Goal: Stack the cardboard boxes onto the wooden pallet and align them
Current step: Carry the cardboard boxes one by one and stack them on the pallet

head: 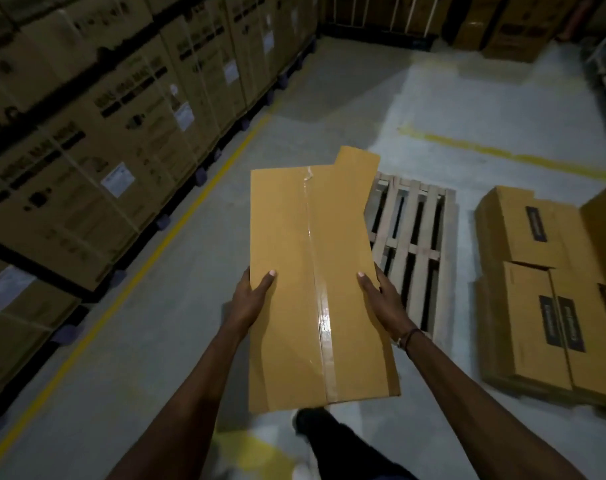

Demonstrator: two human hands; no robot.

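While the left hand [251, 299] and right hand [381, 299] clasp its sides, the long tan taped cardboard box [315, 278] hangs aloft — bare slatted wooden pallet [416, 244] at two o'clock.

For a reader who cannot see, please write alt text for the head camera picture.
Both hands, left hand and right hand, hold a taped cardboard box above the floor, beside a bare wooden pallet.

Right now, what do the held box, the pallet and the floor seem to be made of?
Box: brown cardboard, matte, with a glossy clear tape strip that reflects light.
Pallet: pale, unpainted wood, judging by the rough slats with gaps.
Floor: probably concrete, grey and dull, with painted yellow lines.
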